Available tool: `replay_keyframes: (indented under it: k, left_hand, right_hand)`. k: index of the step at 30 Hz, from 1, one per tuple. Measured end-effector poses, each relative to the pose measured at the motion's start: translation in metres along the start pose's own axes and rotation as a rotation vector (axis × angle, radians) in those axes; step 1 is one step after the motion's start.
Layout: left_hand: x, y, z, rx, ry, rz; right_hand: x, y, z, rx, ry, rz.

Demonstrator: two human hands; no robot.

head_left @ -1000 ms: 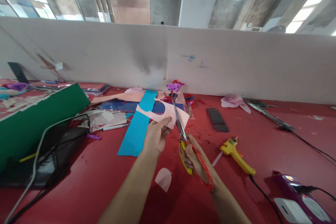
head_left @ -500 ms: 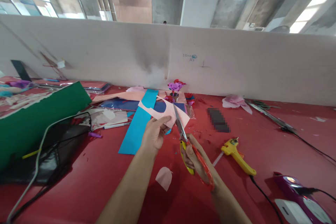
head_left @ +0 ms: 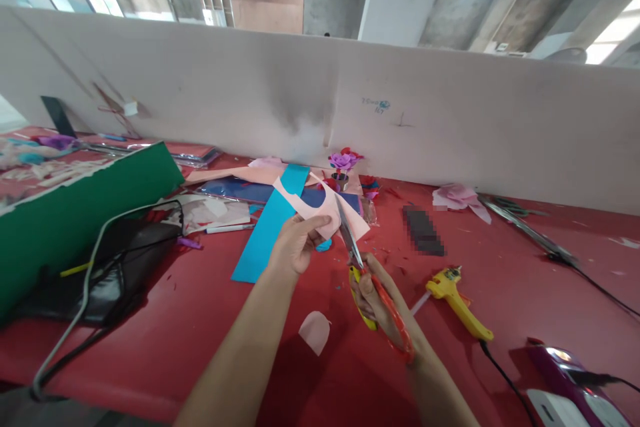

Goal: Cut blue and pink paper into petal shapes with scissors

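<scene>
Between the thumb and fingers of my left hand [head_left: 299, 240] is a pale pink sheet [head_left: 354, 221] with curved cutouts along its upper edge. My right hand [head_left: 373, 287] grips scissors [head_left: 397, 323] with red and yellow handles. Their blades point up and left and lie against the sheet, just right of my left fingers. A rounded pink piece [head_left: 315, 331] lies on the red table below my hands. Behind my left hand lies a bright blue strip [head_left: 263, 230]. A small pot of purple and red paper flowers [head_left: 344, 161] stands beyond the sheet.
A yellow glue gun [head_left: 459, 300] lies right of my right hand, with a dark pixelated object [head_left: 423, 230] behind it. Purple device [head_left: 567, 370] at lower right. On the left are a green sheet [head_left: 100, 213], a black case [head_left: 120, 273] and cables. A white partition [head_left: 225, 87] rises behind.
The view has shifted a little, so the table items appear slightly moved. Both hands keep their hold on the sheet and the scissors, whose blades look slightly closer together.
</scene>
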State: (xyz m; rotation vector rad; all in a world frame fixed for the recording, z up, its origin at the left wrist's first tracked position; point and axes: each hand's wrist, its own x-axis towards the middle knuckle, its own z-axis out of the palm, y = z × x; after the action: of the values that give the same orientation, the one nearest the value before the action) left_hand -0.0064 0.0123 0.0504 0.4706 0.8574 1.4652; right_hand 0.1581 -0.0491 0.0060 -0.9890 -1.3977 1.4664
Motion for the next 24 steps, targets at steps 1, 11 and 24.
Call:
replay_keyframes:
  k: [1,11,24]
  left_hand:
    - [0.0,0.001,0.0,0.009,0.0,0.0]
    - [0.003,0.006,-0.009,0.051,-0.058,-0.019]
    - [0.002,0.01,-0.009,0.04,-0.055,-0.016]
  right_hand:
    - [-0.001,-0.001,0.0,0.005,-0.006,0.011]
    - [-0.002,-0.004,-0.001,0.016,-0.026,0.073]
    - [-0.003,-0.002,0.005,-0.097,0.076,-0.003]
